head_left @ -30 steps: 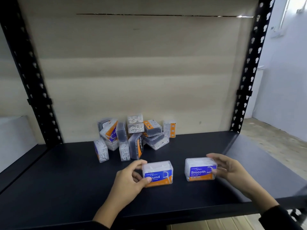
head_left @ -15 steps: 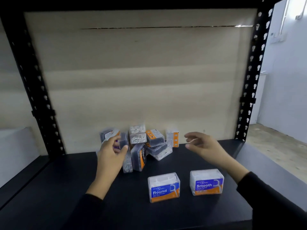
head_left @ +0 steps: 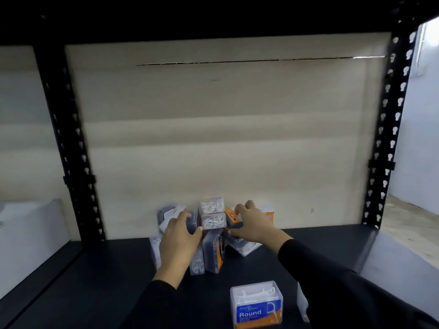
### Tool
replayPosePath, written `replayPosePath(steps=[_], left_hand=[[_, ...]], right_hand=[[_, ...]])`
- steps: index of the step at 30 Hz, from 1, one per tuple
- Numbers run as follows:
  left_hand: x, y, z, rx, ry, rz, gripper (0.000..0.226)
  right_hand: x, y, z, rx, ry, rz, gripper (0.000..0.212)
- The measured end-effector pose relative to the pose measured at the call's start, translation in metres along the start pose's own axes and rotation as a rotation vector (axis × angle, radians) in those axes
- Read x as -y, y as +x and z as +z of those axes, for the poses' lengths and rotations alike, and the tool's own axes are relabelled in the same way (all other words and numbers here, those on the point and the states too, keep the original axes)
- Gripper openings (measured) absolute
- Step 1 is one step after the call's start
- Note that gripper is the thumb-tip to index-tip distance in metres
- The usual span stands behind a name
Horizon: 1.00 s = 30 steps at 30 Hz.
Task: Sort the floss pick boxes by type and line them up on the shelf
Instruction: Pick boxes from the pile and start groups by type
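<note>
Floss pick boxes [head_left: 211,224] are mostly in a messy pile at the back-middle of the shelf [head_left: 95,281], right up against the cardboard backing [head_left: 213,138]. The left grip [head_left: 178,236] is wrapped round a dark box [head_left: 193,222] on the pile's left side. The right grip [head_left: 251,224] pinches an orange-topped box [head_left: 234,219] on the right, fingers over it & thumb under.

Risk imo: two clear boxes [head_left: 212,216] are stacked just between both grips, so yanking either pick prob tips that stack. The upright ones at the pile's front look wobbly too. The right sleeve [head_left: 344,293] hangs over the front row and could shove smth off the edge.

Readable text: the front box [head_left: 257,305] says "Round", blue label w/ orange band, smaller print too tiny. Its neighbour box [head_left: 301,302] is mostly hidden by the sleeve, can't read it. Pile labels are too blurry to read, so a mis-sort is possible.
</note>
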<state>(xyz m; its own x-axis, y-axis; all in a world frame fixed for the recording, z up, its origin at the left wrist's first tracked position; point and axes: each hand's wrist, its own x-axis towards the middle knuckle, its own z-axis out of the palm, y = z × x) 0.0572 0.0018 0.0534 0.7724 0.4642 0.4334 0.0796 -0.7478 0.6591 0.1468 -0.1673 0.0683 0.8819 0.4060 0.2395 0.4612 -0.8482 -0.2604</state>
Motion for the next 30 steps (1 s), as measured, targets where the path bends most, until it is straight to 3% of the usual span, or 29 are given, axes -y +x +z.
replayPosePath(steps=[3,7,10,12,21,30], left_hand=[[0.007,0.001,-0.004,-0.083,-0.040,-0.003,0.032],[0.022,-0.004,-0.021,-0.206,-0.153,-0.033,0.026],[0.027,-0.017,-0.035,-0.240,-0.324,-0.019,0.027],[0.026,-0.029,-0.042,-0.190,-0.433,-0.024,0.027],[0.009,-0.066,-0.025,0.220,-0.536,0.052,0.032],[0.052,-0.071,-0.044,0.343,-0.582,-0.038,0.034]], right_hand=[[0.001,-0.003,0.000,-0.046,0.082,0.043,0.049],[-0.012,-0.013,-0.020,-0.129,0.572,0.207,0.046],[-0.031,-0.025,-0.034,-0.180,0.931,0.325,0.017],[-0.047,-0.036,-0.043,-0.124,1.100,0.393,0.012],[-0.096,-0.086,-0.045,0.157,1.020,0.467,0.035],[-0.066,-0.088,-0.048,0.250,1.098,0.328,0.025]])
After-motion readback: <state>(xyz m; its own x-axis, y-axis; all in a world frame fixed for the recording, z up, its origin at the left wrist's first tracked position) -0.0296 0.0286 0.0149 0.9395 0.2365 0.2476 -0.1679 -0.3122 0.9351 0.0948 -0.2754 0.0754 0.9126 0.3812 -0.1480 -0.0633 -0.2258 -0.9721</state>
